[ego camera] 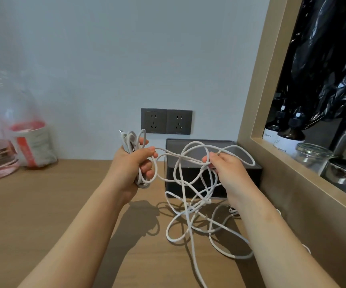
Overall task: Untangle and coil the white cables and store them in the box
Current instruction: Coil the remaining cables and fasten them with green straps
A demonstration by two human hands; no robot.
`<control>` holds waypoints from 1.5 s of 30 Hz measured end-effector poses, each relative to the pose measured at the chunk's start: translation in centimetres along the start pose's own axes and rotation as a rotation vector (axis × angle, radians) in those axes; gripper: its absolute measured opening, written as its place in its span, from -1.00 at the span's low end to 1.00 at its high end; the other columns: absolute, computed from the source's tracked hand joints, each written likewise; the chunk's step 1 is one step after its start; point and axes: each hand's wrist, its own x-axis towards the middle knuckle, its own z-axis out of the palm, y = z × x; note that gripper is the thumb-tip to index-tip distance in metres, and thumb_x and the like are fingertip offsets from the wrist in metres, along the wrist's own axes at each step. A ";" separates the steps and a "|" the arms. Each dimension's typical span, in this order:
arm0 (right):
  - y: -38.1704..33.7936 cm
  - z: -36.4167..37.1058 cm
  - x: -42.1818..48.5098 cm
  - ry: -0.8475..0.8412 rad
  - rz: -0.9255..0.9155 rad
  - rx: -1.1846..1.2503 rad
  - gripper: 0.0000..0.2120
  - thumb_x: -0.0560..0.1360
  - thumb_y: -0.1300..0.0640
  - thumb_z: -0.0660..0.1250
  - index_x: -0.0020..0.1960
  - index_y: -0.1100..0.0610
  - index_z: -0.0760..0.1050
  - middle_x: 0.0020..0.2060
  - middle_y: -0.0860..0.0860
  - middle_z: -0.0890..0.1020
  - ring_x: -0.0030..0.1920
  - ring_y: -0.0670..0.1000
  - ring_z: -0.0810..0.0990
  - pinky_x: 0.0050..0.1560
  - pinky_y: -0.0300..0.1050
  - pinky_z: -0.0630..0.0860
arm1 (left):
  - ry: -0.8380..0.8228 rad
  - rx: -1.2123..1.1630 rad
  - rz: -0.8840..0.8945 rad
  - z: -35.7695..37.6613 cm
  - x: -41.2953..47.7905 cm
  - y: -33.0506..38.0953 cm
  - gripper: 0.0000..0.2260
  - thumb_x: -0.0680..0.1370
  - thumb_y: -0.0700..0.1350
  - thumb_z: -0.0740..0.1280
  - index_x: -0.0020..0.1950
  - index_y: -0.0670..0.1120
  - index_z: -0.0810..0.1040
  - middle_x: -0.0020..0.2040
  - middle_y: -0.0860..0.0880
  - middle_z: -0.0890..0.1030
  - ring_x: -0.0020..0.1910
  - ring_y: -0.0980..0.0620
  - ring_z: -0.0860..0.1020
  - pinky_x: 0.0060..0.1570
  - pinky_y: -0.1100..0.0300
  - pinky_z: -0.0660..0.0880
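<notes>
Up front, the left hand (133, 163) grips a coiled bundle of cable (188, 206); the right hand (223, 166) pinches a loop, tangle hanging to the table (43, 204) before the open box (213, 175).

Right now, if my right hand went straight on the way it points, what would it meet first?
Likely the box: your right hand, pinching the cables, points forward over its front rim. Beyond that, the wall. Depth is unclear.

white cables (188, 215), dk grey box (192, 183)
</notes>
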 end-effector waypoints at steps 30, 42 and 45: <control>1.3 1.4 -0.7 0.062 -0.359 -0.842 -0.77 0.55 0.05 0.27 0.20 -0.05 0.50 0.04 -0.10 0.56 0.11 -0.03 0.42 0.02 -0.16 0.37 | -0.094 0.039 0.001 2.4 -0.7 0.4 -0.84 0.53 -0.36 0.23 -0.04 -0.10 0.42 -0.34 -0.10 0.42 -0.60 0.13 0.29 -0.61 0.31 0.33; 1.8 -0.5 -0.2 -0.114 -0.065 -0.418 -0.83 0.55 0.13 0.28 0.09 0.01 0.59 -0.07 -0.08 0.61 -0.06 -0.13 0.53 -0.24 -0.32 0.39 | -0.044 -0.058 0.023 1.5 -0.3 0.0 -0.88 0.57 -0.33 0.21 -0.03 -0.11 0.42 -0.38 -0.05 0.49 -0.59 0.14 0.31 -0.58 0.32 0.35; 1.7 -0.3 -0.3 -0.067 -0.062 -0.294 -0.83 0.56 0.17 0.25 0.07 0.00 0.56 -0.08 -0.08 0.59 -0.07 -0.12 0.53 -0.22 -0.32 0.40 | -0.048 0.030 0.004 1.3 -0.2 -0.6 -0.89 0.56 -0.32 0.24 0.00 -0.13 0.42 -0.36 -0.08 0.47 -0.57 0.12 0.34 -0.56 0.29 0.39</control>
